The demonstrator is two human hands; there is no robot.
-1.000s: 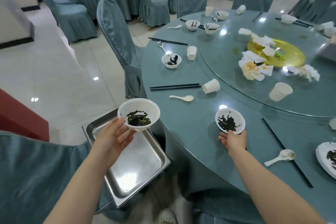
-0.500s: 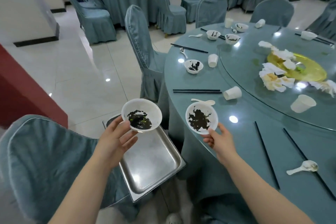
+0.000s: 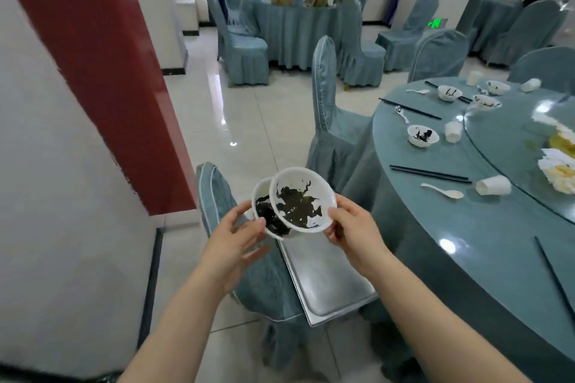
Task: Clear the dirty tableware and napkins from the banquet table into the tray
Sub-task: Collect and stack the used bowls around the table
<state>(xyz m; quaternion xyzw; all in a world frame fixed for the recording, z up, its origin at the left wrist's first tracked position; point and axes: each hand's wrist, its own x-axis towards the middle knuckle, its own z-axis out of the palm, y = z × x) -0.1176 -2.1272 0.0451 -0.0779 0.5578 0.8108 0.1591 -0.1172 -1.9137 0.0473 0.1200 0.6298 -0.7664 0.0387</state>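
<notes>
Two round white bowls, smooth and smeared with dark green scraps, overlap above the shiny steel tray (image 3: 326, 283). The upper bowl (image 3: 303, 199) tilts into the lower bowl (image 3: 264, 211). The right hand (image 3: 354, 235) pinches the upper rim with curled fingers; the left hand (image 3: 231, 235) cradles the lower one, fingers loosely curved around it, beside the round teal surface (image 3: 466, 227).

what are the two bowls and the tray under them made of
The two bowls look like glossy white ceramic or melamine; the smooth, shiny rims leave it open which. The tray looks like brushed stainless steel: silver-grey, with dull reflections and a rolled rim.
</notes>
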